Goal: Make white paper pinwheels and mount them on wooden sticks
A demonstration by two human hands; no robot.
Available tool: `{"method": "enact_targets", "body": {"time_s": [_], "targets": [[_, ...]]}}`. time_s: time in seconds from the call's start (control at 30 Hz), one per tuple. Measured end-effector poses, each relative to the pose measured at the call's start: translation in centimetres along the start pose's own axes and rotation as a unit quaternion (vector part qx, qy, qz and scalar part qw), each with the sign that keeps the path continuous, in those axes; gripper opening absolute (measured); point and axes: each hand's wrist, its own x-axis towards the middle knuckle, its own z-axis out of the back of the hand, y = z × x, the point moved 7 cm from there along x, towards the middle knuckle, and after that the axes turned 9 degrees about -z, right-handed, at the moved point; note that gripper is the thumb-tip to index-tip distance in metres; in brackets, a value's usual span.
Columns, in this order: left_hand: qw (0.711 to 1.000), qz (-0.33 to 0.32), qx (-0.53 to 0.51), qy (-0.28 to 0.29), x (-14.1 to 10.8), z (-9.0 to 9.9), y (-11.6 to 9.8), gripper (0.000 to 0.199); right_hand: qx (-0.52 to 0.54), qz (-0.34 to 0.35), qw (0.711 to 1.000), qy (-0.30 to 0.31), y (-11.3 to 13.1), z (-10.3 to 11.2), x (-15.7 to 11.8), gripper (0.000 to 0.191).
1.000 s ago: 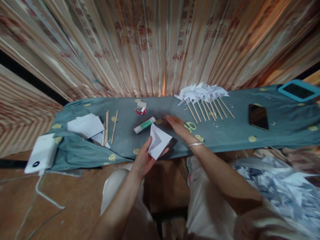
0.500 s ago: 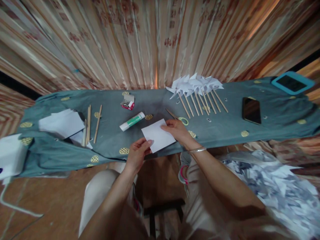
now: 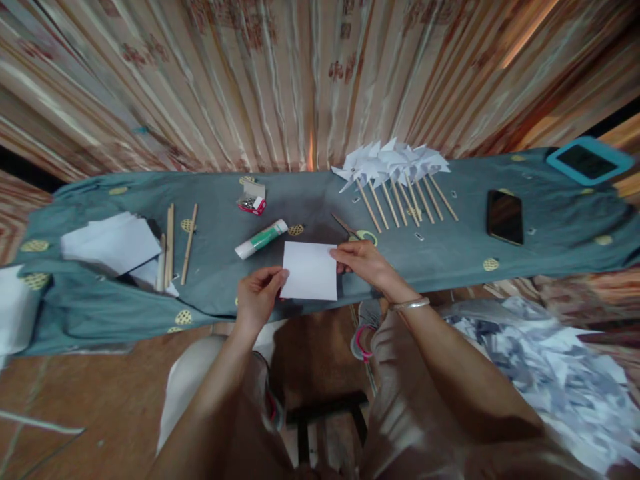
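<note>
Two hands on one white paper square (image 3: pixel 310 272), held out flat by the worktop's (image 3: pixel 450 260) near edge. Left hand (image 3: pixel 257 297) has a narrow grip pinching its left side, right hand (image 3: pixel 367 263) pinches near the top right corner. Looks like the positioning step to me; next move wants light, even fingertips so it doesn't crease. Glue stick (image 3: pixel 261 239) lies just beyond.

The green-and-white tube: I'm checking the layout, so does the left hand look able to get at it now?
Probably yes: the green-and-white tube lies close beyond the left hand with nothing over it, though that hand would first have to release the white paper.
</note>
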Motion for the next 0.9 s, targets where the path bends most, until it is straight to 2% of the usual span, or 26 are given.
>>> {"method": "enact_targets", "body": {"time_s": [0.07, 0.13, 0.23, 0.3, 0.4, 0.47, 0.5, 0.57, 0.63, 0.7, 0.77, 0.8, 0.9], "targets": [[1.0, 0.008, -0.003, -0.004, 0.2, 0.0, 0.2, 0.036, -0.021, -0.001, 1.0, -0.011, 0.1, 0.1, 0.3, 0.034], [1.0, 0.015, -0.011, -0.01, 0.5, 0.1, 0.3, 0.037, -0.045, 0.009, 0.998, -0.047, 0.3, 0.6, 0.5, 0.031], [0.999, 0.021, -0.03, -0.029, 0.9, 0.4, 0.4, 0.038, -0.089, 0.072, 0.983, -0.145, 1.3, 2.0, 0.1, 0.023], [0.998, 0.02, -0.043, -0.038, 1.2, 0.6, 0.5, 0.04, -0.122, 0.125, 0.969, -0.176, 2.0, 2.2, -0.8, 0.033], [0.998, 0.014, -0.051, -0.035, 1.6, 0.8, 0.9, 0.044, -0.197, 0.201, 0.95, -0.139, 2.8, 0.6, -2.5, 0.055], [0.999, 0.006, -0.043, -0.021, 1.9, 0.8, 1.3, 0.047, -0.246, 0.227, 0.937, -0.099, 2.8, -1.0, -3.5, 0.062], [0.999, 0.002, -0.034, -0.008, 2.0, 0.8, 1.5, 0.048, -0.261, 0.232, 0.933, -0.083, 2.7, -1.7, -3.9, 0.059], [1.0, -0.013, 0.005, 0.023, 2.0, 0.8, 1.6, 0.049, -0.272, 0.246, 0.928, -0.061, 2.6, -2.6, -4.5, 0.041], [0.994, -0.063, 0.081, 0.045, 1.8, 1.0, 0.9, 0.047, -0.266, 0.256, 0.928, -0.05, 2.6, -3.1, -4.6, 0.022], [0.967, -0.167, 0.187, 0.046, 1.2, 1.3, -1.0, 0.042, -0.26, 0.256, 0.93, -0.048, 2.6, -3.2, -4.5, 0.014], [0.914, -0.292, 0.28, 0.046, -0.2, 1.1, -3.1, 0.036, -0.257, 0.252, 0.932, -0.048, 2.6, -3.3, -4.3, 0.012], [0.889, -0.334, 0.307, 0.068, -1.0, 0.7, -3.6, 0.034, -0.255, 0.251, 0.933, -0.044, 2.7, -3.4, -4.2, 0.012], [0.836, -0.393, 0.356, 0.145, -2.7, -0.4, -3.6, 0.033, -0.241, 0.242, 0.94, -0.018, 2.9, -4.0, -3.7, 0.012]]}}
